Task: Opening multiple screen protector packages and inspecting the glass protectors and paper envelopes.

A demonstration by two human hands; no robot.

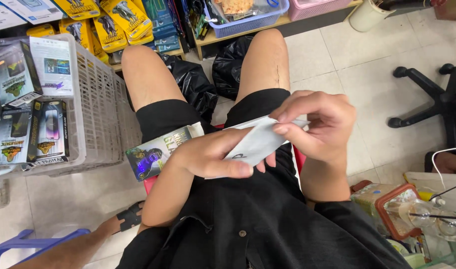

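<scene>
I sit with black shorts and a black shirt, looking down at my lap. My left hand (210, 157) grips the near end of a small white paper packet (260, 142), thumb on top. My right hand (315, 124) pinches the packet's far upper edge with its fingertips. Both hands hold it just above my thighs. A flat printed box with a dark picture and pale lettering (156, 152) lies on my left thigh, partly under my left wrist.
A white plastic crate (101, 107) full of boxed goods stands at left. Shelves with yellow packs and a blue basket (248, 20) line the back. Black bags (193, 82) lie between my knees. An office chair base (437, 97) is at right, a cluttered tabletop (412, 209) at lower right.
</scene>
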